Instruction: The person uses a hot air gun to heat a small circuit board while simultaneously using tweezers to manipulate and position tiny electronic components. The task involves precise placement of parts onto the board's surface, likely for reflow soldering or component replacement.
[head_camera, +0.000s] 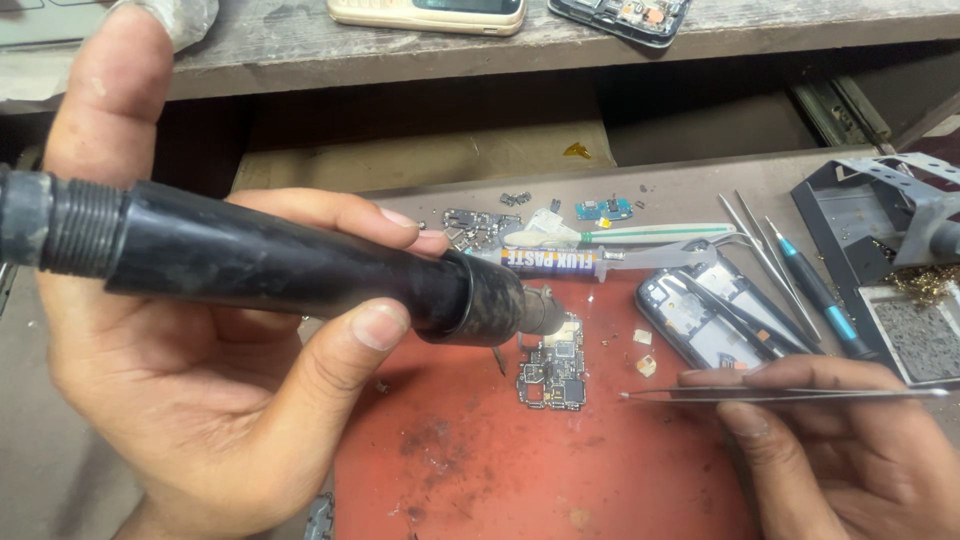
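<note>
Nearest the camera, filling the left half of the frame, the left hand (190, 370) has its fingers (355, 335) closed around a thick black hot-air tool (270, 265), thumb on the underside and forefinger along the top. The tool lies nearly level across the frame, its nozzle end just left of centre and directly above a small bare circuit board (553, 375).

At the lower right, the right hand (850, 450) pinches a pair of slim metal tweezers (770, 394) between thumb and forefinger. The tweezers lie almost level, their tips pointing left and stopping just right of the circuit board, apart from it.

The board rests on a worn red mat (540, 470) that covers the lower middle of the desk (690, 185). Right of the board, on the mat's upper right edge, lies an opened phone body (700, 320) with a dark tool across it. Just behind the nozzle lies a syringe-style tube of paste (555, 262), and behind that a white-and-green toothbrush (640, 235), with small loose parts around them. More tweezers and a blue-tipped screwdriver (815, 295) lie toward the right, beside a metal stand (880, 215).

Farthest, along the top edge, a shelf (300, 40) carries a beige phone (430, 12) and another opened phone (620, 15).
</note>
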